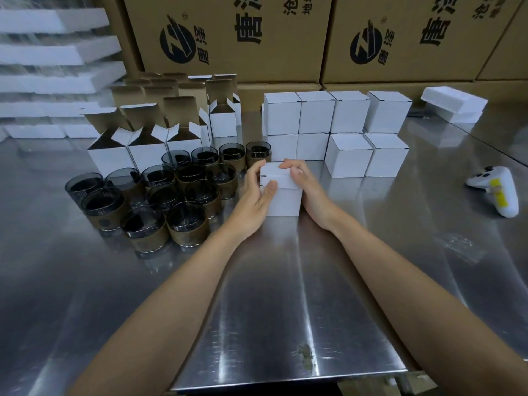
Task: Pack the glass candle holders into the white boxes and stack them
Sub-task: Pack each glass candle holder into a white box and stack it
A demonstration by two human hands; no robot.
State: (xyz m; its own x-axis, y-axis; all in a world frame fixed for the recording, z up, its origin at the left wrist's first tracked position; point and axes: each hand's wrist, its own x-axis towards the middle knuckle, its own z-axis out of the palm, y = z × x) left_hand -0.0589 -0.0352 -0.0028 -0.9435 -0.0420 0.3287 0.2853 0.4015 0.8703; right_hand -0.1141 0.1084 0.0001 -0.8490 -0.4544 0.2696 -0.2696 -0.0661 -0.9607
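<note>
Two hands grasp one closed white box [283,201] on steel table [285,281]: left hand [258,192] curled round its left side, right hand [310,190] its right. Glass candle holders [187,224] just left; box stack [317,112] behind.

Cool, even light fell from overhead — pale streaks of glare ran down the steel table [285,295], which mirrored the stacked boxes [317,112]. Shadows under the glass holders [185,224] were soft and short. The white box [281,195] at the centre was sharp; the wide lens bowed the edges, and the foam sheets [51,52] at upper left were smeared with blur.
</note>
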